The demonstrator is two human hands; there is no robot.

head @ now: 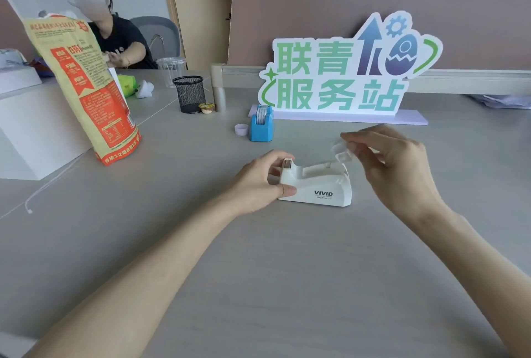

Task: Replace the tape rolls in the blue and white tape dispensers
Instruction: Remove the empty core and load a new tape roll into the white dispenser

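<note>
A white tape dispenser (319,186) marked VIVID lies on the grey desk (258,271) in front of me. My left hand (260,182) grips its cutter end, thumb on the near side. My right hand (393,162) pinches a small white spool core (340,152) just above the dispenser's open cradle, which looks empty. Further back stands a blue tape dispenser (261,126) with a tape roll (261,113) in it. A small pale ring-shaped core (241,129) rests to its left.
A tall orange and yellow bag (86,84) stands at the left. Behind it are a black mesh pen cup (189,94), a clear plastic cup (171,68) and a big green-lettered sign (342,78). A white box (31,133) fills the left edge. A person sits at back left.
</note>
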